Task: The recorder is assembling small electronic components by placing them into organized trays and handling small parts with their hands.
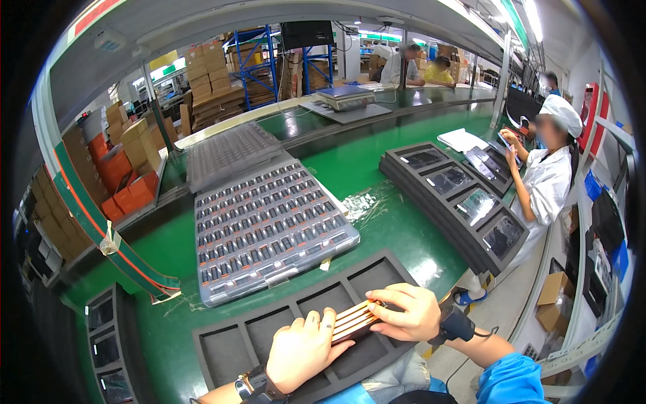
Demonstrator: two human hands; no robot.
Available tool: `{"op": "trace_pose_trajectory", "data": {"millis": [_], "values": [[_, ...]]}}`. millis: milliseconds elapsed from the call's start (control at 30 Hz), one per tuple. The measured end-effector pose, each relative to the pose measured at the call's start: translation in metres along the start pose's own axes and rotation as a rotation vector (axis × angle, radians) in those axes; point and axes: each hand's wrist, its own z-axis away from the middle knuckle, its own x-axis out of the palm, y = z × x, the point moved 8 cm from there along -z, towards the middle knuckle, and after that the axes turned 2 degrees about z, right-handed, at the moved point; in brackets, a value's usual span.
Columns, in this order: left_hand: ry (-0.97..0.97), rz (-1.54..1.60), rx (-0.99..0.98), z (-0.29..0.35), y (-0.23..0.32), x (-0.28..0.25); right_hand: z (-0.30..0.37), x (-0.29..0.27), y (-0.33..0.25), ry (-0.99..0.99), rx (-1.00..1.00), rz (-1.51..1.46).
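Observation:
A stack of several thin, flat pieces (354, 320) with orange and pale edges is held between my two hands. My left hand (301, 353) grips its left end, fingers on top and thumb along the near side. At the right end my right hand (408, 312) closes on the stack with thumb and fingers. Their exact kind I cannot make out. Beneath lies a black foam tray (291, 304) with rectangular compartments, partly hidden by my hands. Beyond it sits a clear plastic tray (275, 273) with rows of small dark parts with orange marks.
Stacked foam trays (437, 195) holding dark screen-like panels stand at the right, with another such tray (130, 316) at the left. A blurred plastic tray (232, 153) and a scale (345, 97) lie farther back. A co-worker (548, 165) in white stands at the right.

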Motion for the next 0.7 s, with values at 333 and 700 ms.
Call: {"op": "trace_pose_trajectory", "data": {"millis": [333, 700], "values": [[-0.006, -0.013, 0.006, -0.004, 0.002, -0.002, 0.001, 0.000, 0.013, -0.085, 0.153, -0.210], [0.013, -0.006, 0.004, -0.002, 0.002, -0.006, 0.044, 0.020, 0.072, -0.269, 0.362, 0.205]]}}
